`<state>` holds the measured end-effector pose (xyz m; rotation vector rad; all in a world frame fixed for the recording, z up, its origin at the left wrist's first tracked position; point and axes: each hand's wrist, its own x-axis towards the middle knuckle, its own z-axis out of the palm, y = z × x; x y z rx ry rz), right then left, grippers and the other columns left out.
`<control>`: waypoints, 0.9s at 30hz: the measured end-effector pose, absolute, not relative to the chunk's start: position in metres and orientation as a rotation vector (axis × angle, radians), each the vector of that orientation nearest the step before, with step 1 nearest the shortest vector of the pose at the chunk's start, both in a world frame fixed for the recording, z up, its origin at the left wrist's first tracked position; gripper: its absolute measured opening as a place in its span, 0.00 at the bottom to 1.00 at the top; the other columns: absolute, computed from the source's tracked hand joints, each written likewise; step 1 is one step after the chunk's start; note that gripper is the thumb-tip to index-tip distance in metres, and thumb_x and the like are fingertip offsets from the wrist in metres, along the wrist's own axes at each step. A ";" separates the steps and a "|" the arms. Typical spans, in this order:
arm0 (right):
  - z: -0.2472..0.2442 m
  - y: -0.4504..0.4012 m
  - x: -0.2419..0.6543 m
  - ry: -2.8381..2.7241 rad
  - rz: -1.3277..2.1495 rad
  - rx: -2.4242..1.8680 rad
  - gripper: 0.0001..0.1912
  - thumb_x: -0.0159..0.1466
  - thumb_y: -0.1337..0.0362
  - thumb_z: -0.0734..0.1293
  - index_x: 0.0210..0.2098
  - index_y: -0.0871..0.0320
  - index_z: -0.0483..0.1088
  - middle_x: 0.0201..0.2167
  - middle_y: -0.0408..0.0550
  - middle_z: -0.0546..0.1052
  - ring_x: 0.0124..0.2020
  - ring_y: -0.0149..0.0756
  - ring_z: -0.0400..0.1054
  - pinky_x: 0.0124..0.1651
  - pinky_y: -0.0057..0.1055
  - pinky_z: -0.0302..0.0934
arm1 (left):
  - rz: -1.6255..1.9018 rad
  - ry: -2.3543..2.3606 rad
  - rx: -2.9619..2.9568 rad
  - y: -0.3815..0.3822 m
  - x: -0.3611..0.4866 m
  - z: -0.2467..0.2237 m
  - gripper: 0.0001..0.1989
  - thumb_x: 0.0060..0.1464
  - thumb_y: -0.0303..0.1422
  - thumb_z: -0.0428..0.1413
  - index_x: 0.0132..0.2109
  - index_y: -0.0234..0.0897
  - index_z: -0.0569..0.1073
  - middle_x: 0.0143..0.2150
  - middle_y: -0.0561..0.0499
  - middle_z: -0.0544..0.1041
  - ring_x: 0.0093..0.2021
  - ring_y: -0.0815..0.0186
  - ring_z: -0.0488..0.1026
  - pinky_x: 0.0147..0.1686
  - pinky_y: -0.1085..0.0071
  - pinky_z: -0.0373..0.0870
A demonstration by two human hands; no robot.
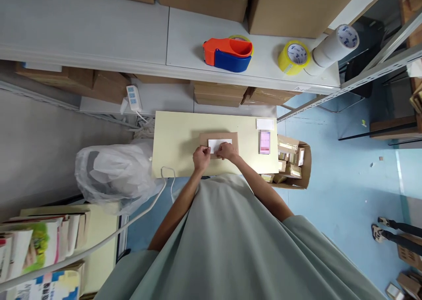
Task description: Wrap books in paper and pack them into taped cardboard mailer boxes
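A small brown cardboard box (234,139) lies on the pale yellow table (174,141) in front of me. On its top is a white label (216,144). At the label's left edge, my left hand (201,158) is closed with its fingers pinched on the label's lower corner. My right hand (225,151) bends over the label's lower right part, its fingertips pressed together against it. Both hands partly cover the near side of the box. Whether the label is fully stuck down cannot be made out.
Right on the table lie a white slip (264,124) and a pink card-like item (264,142). A carton of small boxes (306,168) stands right of the table. The shelf ahead bears an orange-blue tape dispenser (227,56) and tape rolls (294,57). A plastic bag (115,168) sits left.
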<state>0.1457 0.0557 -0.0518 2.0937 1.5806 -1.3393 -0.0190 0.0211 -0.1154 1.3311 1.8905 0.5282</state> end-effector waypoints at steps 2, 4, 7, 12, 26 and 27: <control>-0.050 0.056 0.144 1.584 -1.409 2.049 0.07 0.69 0.60 0.77 0.36 0.57 0.82 0.28 0.43 0.86 0.32 0.32 0.82 0.42 0.23 0.71 | 0.523 1.889 1.338 0.021 -0.019 -0.115 0.10 0.67 0.38 0.59 0.38 0.40 0.80 0.41 0.44 0.86 0.43 0.55 0.82 0.47 0.64 0.73; -0.050 0.064 0.142 1.580 -1.469 2.070 0.12 0.72 0.59 0.75 0.32 0.57 0.80 0.28 0.44 0.86 0.32 0.33 0.82 0.42 0.24 0.71 | 0.517 1.890 1.349 0.020 -0.019 -0.114 0.10 0.67 0.38 0.59 0.37 0.40 0.80 0.40 0.44 0.85 0.43 0.55 0.81 0.47 0.64 0.73; -0.051 0.081 0.139 1.579 -1.467 2.173 0.19 0.77 0.55 0.69 0.32 0.56 0.80 0.31 0.47 0.87 0.33 0.34 0.83 0.42 0.26 0.72 | 0.505 1.895 1.368 0.020 -0.019 -0.114 0.11 0.67 0.38 0.58 0.36 0.40 0.79 0.40 0.44 0.85 0.43 0.54 0.81 0.47 0.63 0.73; -0.051 0.085 0.135 1.684 -1.279 2.161 0.18 0.78 0.52 0.68 0.39 0.55 0.83 0.38 0.52 0.88 0.45 0.42 0.84 0.51 0.32 0.73 | 0.490 1.903 1.384 0.020 -0.019 -0.112 0.11 0.67 0.38 0.58 0.37 0.40 0.80 0.40 0.44 0.85 0.42 0.54 0.81 0.47 0.63 0.73; -0.050 0.096 0.126 1.769 -1.122 1.958 0.28 0.77 0.42 0.66 0.52 0.60 0.84 0.47 0.65 0.87 0.57 0.57 0.81 0.58 0.42 0.73 | 0.395 1.946 1.432 0.022 -0.017 -0.104 0.09 0.67 0.37 0.58 0.38 0.41 0.80 0.42 0.43 0.86 0.46 0.54 0.83 0.50 0.63 0.74; -0.050 0.096 0.124 1.763 -1.121 1.988 0.29 0.77 0.41 0.65 0.52 0.60 0.84 0.47 0.65 0.87 0.57 0.57 0.81 0.58 0.43 0.73 | 0.368 1.955 1.428 0.022 -0.017 -0.104 0.09 0.67 0.37 0.58 0.38 0.41 0.80 0.42 0.43 0.87 0.46 0.54 0.83 0.50 0.63 0.74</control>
